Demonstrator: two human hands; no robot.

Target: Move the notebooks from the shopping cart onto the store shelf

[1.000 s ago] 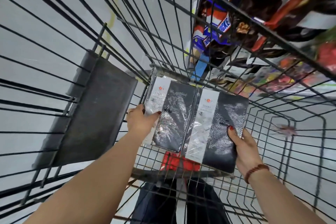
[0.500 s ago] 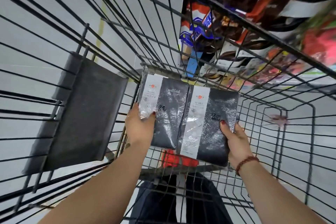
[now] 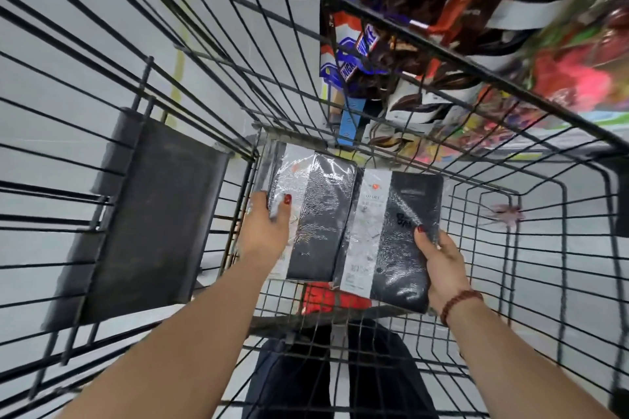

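Both hands are down inside the shopping cart (image 3: pixel 531 248), each with a shrink-wrapped black-and-white notebook. The left hand (image 3: pixel 267 231) grasps the left notebook (image 3: pixel 320 214) by its near left edge, thumb on the cover. The right hand (image 3: pixel 442 262) clutches the right notebook (image 3: pixel 401 248) at its lower right corner. The two covers sit side by side between the hands, edges meeting. Beyond the fingertips, through the wire, are chocolate bar packs (image 3: pixel 391 27). A dark seat flap (image 3: pixel 146 214) is left of the left hand.
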